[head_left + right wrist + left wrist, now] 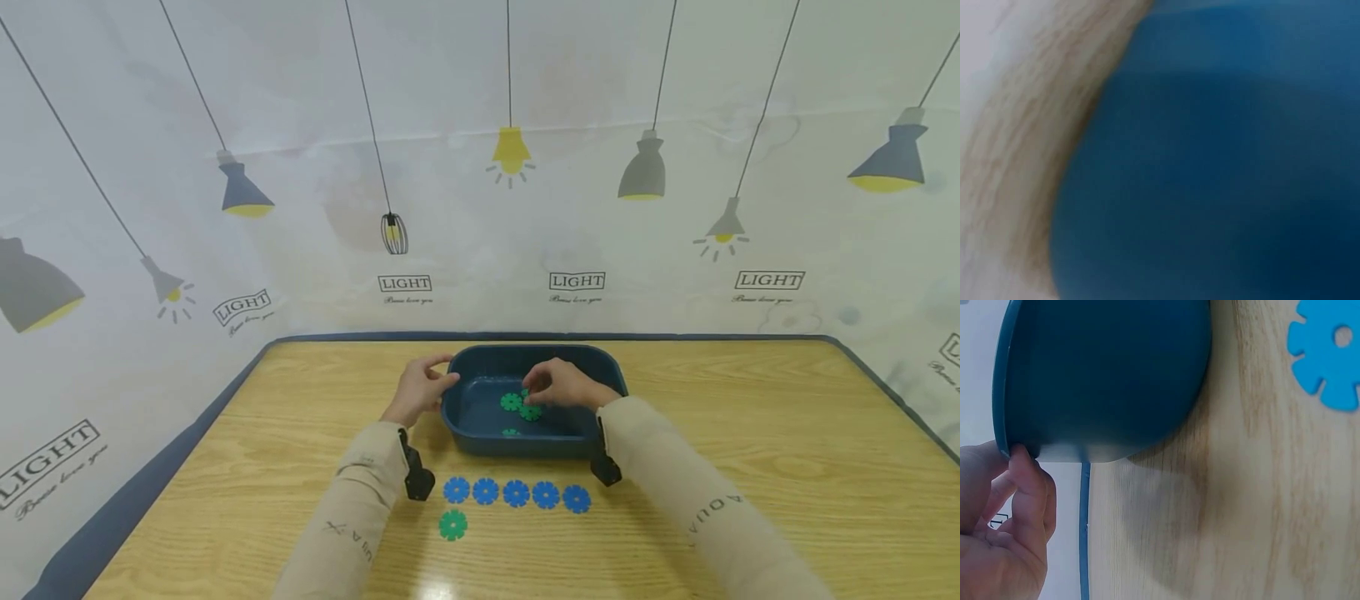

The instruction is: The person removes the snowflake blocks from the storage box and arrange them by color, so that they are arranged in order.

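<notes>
My left hand [420,390] grips the left end of a dark blue plastic basin [525,447], its thumb and fingers at the rim, as the left wrist view also shows. Over the inside of the basin, my right hand [564,385] points down with bent fingers, thumb and index fingertip a little apart. A bit of green shows between them; I cannot tell whether they pinch it. Right under the fingertips lie green notched plastic discs, one green disc [512,402] just left of another [531,412]. A further green disc [511,432] is partly hidden by the near wall.
In front of the basin, several blue notched discs [516,493] form a row on the wooden table [750,417]. Below the row's left end lies a single green disc [453,525]. Cloth printed with lamps [480,208] hangs behind the table and along its sides.
</notes>
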`<state>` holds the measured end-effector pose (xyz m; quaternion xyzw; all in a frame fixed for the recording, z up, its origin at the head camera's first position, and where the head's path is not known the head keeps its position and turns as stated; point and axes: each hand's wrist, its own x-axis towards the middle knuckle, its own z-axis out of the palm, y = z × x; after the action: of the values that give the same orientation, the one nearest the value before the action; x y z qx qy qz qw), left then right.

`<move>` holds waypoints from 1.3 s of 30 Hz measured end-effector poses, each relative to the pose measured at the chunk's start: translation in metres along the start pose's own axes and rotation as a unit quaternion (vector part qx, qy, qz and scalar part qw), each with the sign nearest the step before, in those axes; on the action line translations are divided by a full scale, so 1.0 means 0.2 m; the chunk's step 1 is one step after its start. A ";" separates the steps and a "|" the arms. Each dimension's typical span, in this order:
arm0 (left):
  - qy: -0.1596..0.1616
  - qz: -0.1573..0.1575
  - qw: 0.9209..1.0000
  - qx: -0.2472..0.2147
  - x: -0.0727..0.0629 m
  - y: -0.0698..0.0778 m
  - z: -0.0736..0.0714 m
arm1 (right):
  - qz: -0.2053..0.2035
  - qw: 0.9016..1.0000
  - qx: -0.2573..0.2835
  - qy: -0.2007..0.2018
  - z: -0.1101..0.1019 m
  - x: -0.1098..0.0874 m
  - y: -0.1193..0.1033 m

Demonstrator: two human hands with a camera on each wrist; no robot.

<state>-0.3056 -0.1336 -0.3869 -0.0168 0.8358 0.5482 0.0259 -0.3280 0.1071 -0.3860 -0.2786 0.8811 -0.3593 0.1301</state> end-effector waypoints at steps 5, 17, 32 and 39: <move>0.001 -0.001 1.000 0.002 0.00 0.00 0.00 | 0.016 1.000 -0.015 -0.020 0.02 0.01 0.02; 0.002 0.000 1.000 0.003 0.00 0.02 0.00 | 0.026 0.998 -0.051 -0.031 0.04 0.03 0.03; 0.003 -0.004 1.000 0.005 0.00 0.01 0.00 | 0.053 0.997 -0.053 -0.035 0.04 0.03 0.02; 0.002 -0.002 1.000 0.002 0.00 0.01 0.00 | 0.054 0.997 -0.055 -0.030 0.04 0.02 0.02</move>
<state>-0.3054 -0.1328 -0.3850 -0.0194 0.8367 0.5467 0.0252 -0.3295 0.1016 -0.3943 -0.2484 0.9090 -0.2939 0.1603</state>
